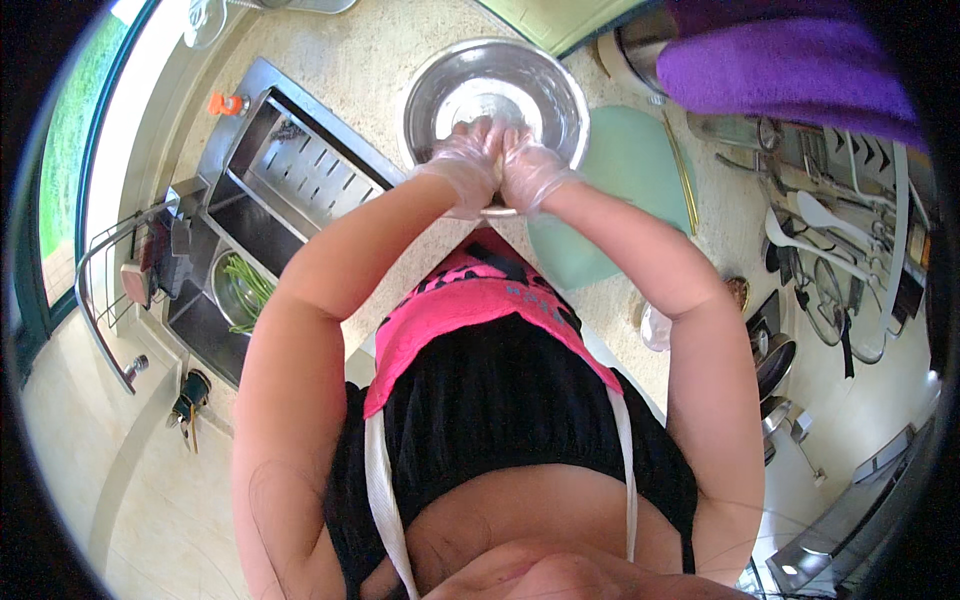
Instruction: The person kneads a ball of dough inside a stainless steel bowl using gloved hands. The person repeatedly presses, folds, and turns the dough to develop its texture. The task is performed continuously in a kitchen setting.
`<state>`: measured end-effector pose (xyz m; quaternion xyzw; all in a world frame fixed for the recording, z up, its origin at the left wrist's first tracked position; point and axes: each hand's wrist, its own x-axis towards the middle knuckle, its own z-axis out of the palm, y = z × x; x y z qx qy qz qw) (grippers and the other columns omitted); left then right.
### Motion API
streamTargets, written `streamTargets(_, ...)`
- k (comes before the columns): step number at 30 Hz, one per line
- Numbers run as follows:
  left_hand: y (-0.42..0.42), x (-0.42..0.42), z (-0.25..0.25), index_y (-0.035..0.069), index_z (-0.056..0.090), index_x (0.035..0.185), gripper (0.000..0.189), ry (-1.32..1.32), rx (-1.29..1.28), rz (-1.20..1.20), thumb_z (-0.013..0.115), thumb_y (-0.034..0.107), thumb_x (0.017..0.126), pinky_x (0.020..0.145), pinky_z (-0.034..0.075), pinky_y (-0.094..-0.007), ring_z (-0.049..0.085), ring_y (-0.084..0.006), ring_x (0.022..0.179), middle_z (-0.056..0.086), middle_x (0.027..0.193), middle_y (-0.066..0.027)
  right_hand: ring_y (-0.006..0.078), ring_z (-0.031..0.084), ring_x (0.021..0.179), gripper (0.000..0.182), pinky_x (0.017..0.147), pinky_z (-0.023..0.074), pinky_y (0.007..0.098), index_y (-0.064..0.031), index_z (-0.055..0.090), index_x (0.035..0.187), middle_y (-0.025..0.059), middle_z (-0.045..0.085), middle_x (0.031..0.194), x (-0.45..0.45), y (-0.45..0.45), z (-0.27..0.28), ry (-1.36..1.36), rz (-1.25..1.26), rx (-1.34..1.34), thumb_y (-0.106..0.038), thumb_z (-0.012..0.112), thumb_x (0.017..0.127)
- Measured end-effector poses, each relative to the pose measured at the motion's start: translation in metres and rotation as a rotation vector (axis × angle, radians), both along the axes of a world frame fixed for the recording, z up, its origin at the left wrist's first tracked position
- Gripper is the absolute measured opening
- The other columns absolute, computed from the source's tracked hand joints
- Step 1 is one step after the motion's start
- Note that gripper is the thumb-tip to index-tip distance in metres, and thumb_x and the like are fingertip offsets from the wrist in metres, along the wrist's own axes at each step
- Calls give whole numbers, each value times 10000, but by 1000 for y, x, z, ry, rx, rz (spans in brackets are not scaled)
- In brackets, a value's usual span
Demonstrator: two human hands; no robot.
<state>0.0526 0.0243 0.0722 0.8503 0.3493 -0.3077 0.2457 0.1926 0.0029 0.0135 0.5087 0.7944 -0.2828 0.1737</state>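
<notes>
Both of my hands wear thin clear plastic gloves and are together over the near rim of a shiny stainless-steel bowl (566, 97). My left hand (471, 161) and my right hand (527, 161) meet side by side, with the fingers reaching down into the bowl. A little something pale may show between the palms, but I cannot make out what it is. The bowl's bottom is bright with glare, and the hands hide its near part. Beside the bowl, on the right, lies a round pale green mat (600, 247), partly under my right forearm.
To the left is a sink with a slotted metal tray (315, 165); a bowl of long green beans (251, 292) sits in its basin. Gold chopsticks (681, 176) lie on the mat. At right are a purple cloth (780, 71) and hanging utensils (825, 225).
</notes>
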Motion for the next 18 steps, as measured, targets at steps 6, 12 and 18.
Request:
streamTargets(6,12,18,-39,119,116,1524,1054,35,58,296,723,347,693,1044,331,-554,253,-354,1386,147,1565,-112,386,464,1193,869,978,458,393,110,141,1413,296,383,1337,-6,31,10,-183,66,-70,-294,587,786)
streamTargets(12,27,10,-58,99,182,1498,992,-10,58,325,720,365,708,1045,341,-541,278,-352,1362,201,1533,-136,395,481,1209,1032,997,454,389,75,242,1379,299,420,1311,-7,38,-2,-57,-109,-70,-362,801,629)
streamTargets(18,55,-31,-12,-13,289,1400,857,-471,-425,696,671,382,742,976,437,-380,600,-378,1043,577,1157,-245,362,595,1067,770,906,505,398,-27,484,1191,203,588,1102,-15,75,50,33,81,188,-178,873,544)
